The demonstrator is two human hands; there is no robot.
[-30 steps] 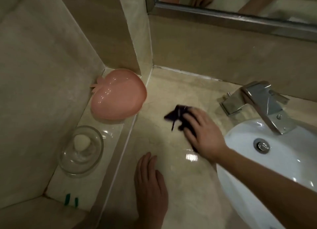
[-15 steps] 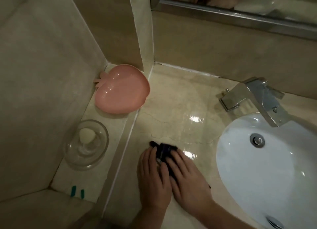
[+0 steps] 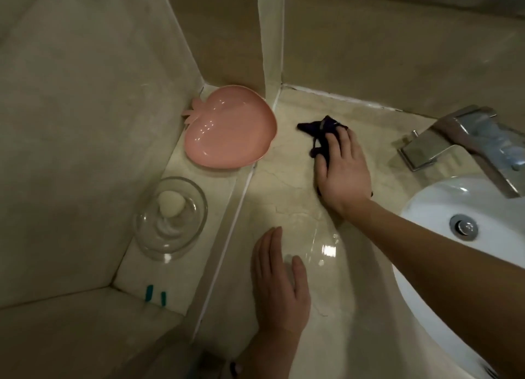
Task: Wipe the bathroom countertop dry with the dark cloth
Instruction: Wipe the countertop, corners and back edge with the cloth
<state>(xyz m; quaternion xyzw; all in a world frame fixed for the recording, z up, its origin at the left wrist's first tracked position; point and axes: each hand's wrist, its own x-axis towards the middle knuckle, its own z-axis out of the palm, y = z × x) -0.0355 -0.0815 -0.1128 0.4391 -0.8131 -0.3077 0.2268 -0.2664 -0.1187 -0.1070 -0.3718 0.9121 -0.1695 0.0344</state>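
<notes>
Right hand [image 3: 342, 171] back at counter's [image 3: 287, 196] far end near back wall, fingers flat, pressing cloth [image 3: 322, 135]; half second ago at front edge. Left hand [image 3: 279, 286] flat, bracing, empty. Wet glare remains mid-counter.

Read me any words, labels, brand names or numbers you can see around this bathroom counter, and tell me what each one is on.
None can be read.
Pink dish: plain, no print.
Glass bowl: clear, no label.
Faucet: bare metal; any marking is too blurred to tell.
Dark cloth: no tag visible.
Two small teal marks on the ledge: shapes only, not letters.
</notes>
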